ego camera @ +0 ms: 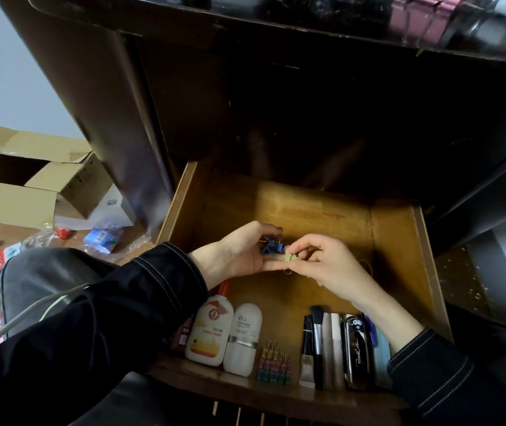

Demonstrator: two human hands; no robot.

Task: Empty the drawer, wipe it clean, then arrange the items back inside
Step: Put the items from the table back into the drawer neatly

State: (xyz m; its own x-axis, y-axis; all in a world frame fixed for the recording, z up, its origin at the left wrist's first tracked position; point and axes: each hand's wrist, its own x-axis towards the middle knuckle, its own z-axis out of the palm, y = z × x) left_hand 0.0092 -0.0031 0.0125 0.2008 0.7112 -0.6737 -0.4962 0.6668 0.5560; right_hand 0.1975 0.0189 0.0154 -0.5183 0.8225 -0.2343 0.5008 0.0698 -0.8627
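Two hands above open brown wooden drawer: left hand, palm turned inward, cupping blue metal binder clips; right hand pinching small pale-green binder clip at left fingertips.

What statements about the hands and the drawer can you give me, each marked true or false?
1. The left hand holds blue binder clips. True.
2. The right hand pinches a red clip. False: its fingers pinch a pale green binder clip.
3. A white bottle with a red cap lies beside a white roll-on bottle. True.
4. The drawer is closed. False: it is pulled open.
5. The makeup brush lies on the floor. False: it lies in the drawer, near the front.
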